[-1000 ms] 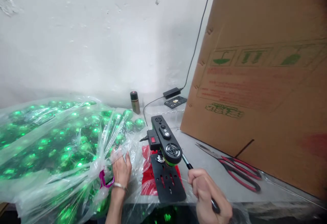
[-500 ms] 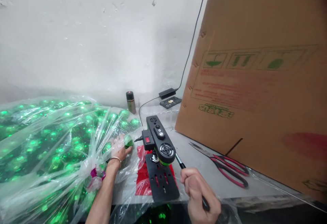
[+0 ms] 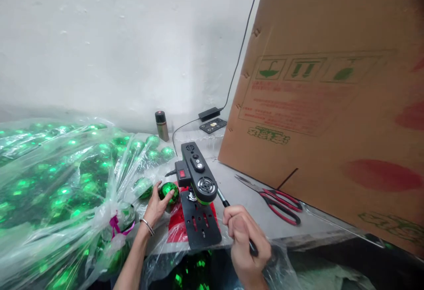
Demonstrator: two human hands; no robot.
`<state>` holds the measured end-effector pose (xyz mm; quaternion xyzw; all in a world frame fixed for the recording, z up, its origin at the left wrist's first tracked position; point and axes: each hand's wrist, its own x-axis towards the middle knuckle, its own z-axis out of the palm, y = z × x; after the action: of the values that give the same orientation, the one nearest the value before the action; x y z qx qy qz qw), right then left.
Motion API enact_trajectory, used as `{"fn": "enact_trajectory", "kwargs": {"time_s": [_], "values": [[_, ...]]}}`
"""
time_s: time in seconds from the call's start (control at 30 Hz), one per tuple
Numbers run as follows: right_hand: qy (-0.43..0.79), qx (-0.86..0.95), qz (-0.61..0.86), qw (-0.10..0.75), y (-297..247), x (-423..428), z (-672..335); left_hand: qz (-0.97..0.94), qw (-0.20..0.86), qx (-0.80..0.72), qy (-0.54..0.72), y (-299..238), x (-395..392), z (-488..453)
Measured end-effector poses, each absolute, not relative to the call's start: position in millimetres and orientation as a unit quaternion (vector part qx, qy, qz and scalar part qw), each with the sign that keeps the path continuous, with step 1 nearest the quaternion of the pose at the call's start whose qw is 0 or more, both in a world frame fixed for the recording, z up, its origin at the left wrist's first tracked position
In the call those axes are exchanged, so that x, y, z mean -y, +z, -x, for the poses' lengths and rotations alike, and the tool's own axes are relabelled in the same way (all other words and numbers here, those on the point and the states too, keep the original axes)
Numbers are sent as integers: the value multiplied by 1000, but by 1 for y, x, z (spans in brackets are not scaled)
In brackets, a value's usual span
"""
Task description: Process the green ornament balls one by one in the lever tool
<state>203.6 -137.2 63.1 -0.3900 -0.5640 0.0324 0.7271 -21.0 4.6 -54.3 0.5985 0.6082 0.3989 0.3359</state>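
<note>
My left hand [image 3: 155, 208], with a bangle on its wrist, is closed around a shiny green faceted ball [image 3: 169, 192], a bauble, beside the black bench machine [image 3: 200, 173]. The thumb lies over the ball's right side. My right hand [image 3: 247, 243] is wrapped round the black-ended lever [image 3: 225, 202] that sticks out of the machine's right side. A slotted black base plate [image 3: 201, 221] lies under the machine's head, on a red sheet [image 3: 175, 228]. At the left, a clear plastic bag [image 3: 114, 184] full of green balls is tied with a purple ribbon.
Red-handled scissors [image 3: 280, 201] lie right of the machine, against a large cardboard box [image 3: 298, 118]. Behind stand a dark spray-can-like bottle [image 3: 161, 126], a black power adapter [image 3: 209, 113] and a flat black object [image 3: 213, 125]. More green balls show below the table edge.
My left hand has come out from under the plastic with a green ball in its fingers. My right hand stays on the lever. The whole view has shifted slightly.
</note>
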Motion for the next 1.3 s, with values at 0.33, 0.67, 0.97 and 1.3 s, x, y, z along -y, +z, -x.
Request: {"fn": "enact_trajectory", "kwargs": {"time_s": [0.33, 0.67, 0.97, 1.3], "values": [[82, 547, 444, 704, 99, 137, -203, -502, 450, -574, 465, -46, 45, 1], [97, 552, 442, 700, 98, 140, -205, -488, 457, -547, 504, -83, 90, -40], [97, 562, 430, 700, 91, 142, -205, -627, 325, -524, 476, -96, 96, -56], [82, 574, 423, 696, 90, 143, -207, -581, 386, -558, 450, -94, 90, -79]]}}
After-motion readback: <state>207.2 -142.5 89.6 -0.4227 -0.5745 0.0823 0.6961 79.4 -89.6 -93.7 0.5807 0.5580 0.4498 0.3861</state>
